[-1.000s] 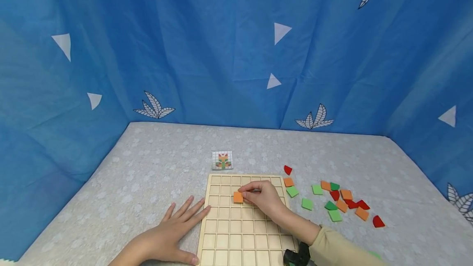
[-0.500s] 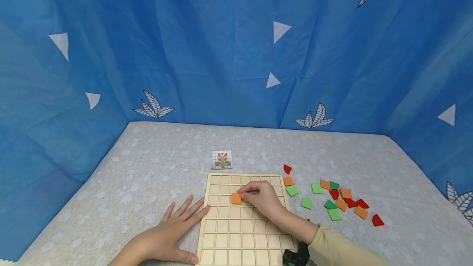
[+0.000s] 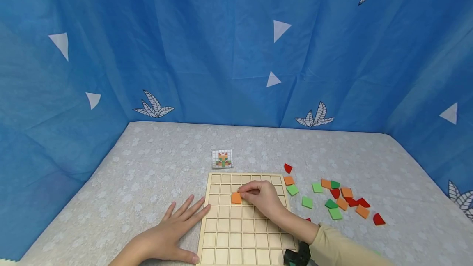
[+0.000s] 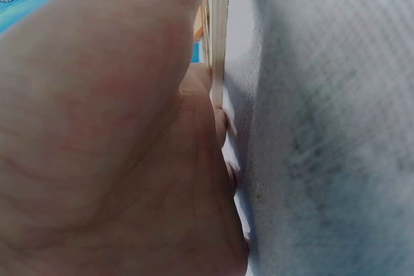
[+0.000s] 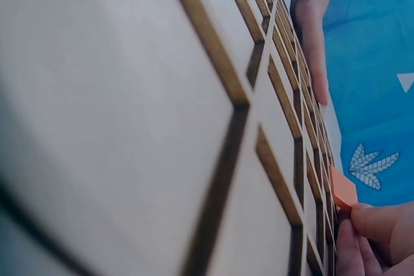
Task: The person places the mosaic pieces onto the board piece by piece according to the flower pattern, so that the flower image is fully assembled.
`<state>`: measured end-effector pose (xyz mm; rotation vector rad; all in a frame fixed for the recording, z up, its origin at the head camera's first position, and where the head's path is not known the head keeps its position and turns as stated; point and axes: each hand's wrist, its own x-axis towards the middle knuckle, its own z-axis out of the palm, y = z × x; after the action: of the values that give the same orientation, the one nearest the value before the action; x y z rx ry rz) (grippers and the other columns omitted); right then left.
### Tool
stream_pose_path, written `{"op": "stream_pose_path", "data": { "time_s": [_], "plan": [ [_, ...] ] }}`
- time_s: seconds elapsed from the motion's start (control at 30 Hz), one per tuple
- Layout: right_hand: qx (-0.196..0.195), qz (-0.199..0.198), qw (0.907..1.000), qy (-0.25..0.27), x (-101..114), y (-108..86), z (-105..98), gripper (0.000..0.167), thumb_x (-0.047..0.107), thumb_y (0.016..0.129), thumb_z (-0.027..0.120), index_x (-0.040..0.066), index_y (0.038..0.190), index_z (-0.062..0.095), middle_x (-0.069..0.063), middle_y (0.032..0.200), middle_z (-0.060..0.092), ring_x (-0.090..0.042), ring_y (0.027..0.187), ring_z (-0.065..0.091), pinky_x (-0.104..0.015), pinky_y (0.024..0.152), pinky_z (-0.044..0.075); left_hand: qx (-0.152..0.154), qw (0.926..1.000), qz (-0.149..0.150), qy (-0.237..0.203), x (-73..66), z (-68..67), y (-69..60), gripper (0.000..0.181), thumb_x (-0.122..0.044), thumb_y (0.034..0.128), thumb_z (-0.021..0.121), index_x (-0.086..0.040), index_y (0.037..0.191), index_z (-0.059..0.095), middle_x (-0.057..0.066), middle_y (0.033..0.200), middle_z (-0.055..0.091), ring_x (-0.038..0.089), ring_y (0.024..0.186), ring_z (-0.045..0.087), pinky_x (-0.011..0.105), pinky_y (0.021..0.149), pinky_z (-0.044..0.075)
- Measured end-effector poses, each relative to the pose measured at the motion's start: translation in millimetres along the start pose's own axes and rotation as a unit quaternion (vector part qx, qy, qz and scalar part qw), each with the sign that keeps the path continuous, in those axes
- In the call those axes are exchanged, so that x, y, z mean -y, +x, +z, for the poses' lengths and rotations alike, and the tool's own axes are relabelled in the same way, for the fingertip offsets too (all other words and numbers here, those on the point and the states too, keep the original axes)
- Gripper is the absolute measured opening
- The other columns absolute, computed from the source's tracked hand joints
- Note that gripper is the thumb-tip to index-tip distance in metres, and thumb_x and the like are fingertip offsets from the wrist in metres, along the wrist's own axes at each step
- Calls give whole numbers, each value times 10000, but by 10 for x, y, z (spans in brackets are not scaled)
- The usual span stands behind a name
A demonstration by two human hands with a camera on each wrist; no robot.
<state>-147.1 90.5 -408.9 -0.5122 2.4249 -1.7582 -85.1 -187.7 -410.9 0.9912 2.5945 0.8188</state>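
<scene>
Over the board [image 3: 235, 227], right hand [image 3: 264, 198] pinches tile [image 3: 236, 198].

A thin, square orange tile [image 3: 236, 198] is at the lower middle of the frame, pinched at its right side by the right hand [image 3: 263, 199]. It is over the upper part of a pale wooden board [image 3: 235, 227], and the right wrist view shows it tilted up from the grid. The board, ridged into square cells, lies flat on the bench [image 3: 170, 151], its left edge touched by the spread left hand [image 3: 171, 232].
</scene>
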Motion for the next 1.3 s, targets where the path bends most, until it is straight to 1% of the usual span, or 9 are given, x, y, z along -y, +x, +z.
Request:
{"op": "stream_pose_path", "data": {
  "time_s": [0.13,0.27,0.43,0.5,0.6,0.73,0.93,1.13,1.3],
  "plan": [
    [38,-61,10000,-24,51,-10,-2,71,-79,808,673,-52,859,715,-164,941,680,-302,888,649,-231,697,518,7,10000,35,-39,-4,-1,0,1015,-609,725,677,-167,1509,208,116,1544,111,436,1361,6,736,915,-34],
    [125,-143,9998,35,-151,46,8,79,-42,798,701,2,856,733,-108,970,686,-240,909,653,-229,711,518,33,10000,21,-47,-1,-4,-2,1018,-611,724,675,-167,1509,204,115,1544,105,434,1361,1,738,915,-34],
    [199,-377,9988,-240,-177,48,20,123,-24,775,730,29,886,739,-91,1002,680,-208,918,655,-220,722,515,66,10000,-11,-35,8,-4,0,1021,-615,718,674,-179,1511,200,106,1546,104,422,1366,-4,737,918,-32],
    [199,-506,9976,-435,-169,44,28,123,-20,766,740,36,876,741,-90,1009,678,-208,934,650,-214,733,511,77,10000,-34,-24,9,-2,1,1021,-619,717,672,-188,1512,198,100,1547,103,415,1368,-5,736,919,-31],
    [207,-596,9965,-546,-158,42,37,111,-17,762,746,41,857,742,-92,1017,677,-208,951,645,-207,745,505,78,10000,-48,-14,9,2,1,1020,-624,718,667,-189,1512,198,96,1547,102,411,1369,-8,736,920,-31],
    [251,-488,9975,-434,-174,49,38,100,-33,767,734,27,846,742,-107,1028,676,-225,969,640,-207,752,503,82,10000,-46,-33,8,3,1,1019,-625,721,664,-180,1511,199,100,1547,97,414,1368,-13,736,918,-38],
    [315,-333,9989,-85,-197,64,19,107,-77,780,700,-31,872,727,-181,1047,660,-292,979,631,-245,751,514,98,9999,-75,-4,1,3,-5,1024,-632,719,660,-185,1513,192,99,1548,92,414,1368,-18,735,918,-48],
    [267,162,9987,395,-151,48,-11,125,-6,811,703,-21,932,726,-144,1080,659,-222,991,631,-227,752,508,90,10000,-34,-17,12,8,3,1029,-622,716,671,-183,1513,190,100,1548,93,422,1365,-15,737,915,-47],
    [230,496,9955,777,-45,19,-49,179,60,839,697,-22,997,714,-127,1094,656,-190,969,637,-255,767,510,47,10000,-36,14,24,17,-5,1040,-628,704,677,-185,1512,195,101,1547,98,428,1364,-10,739,909,-45]
  ]
}}
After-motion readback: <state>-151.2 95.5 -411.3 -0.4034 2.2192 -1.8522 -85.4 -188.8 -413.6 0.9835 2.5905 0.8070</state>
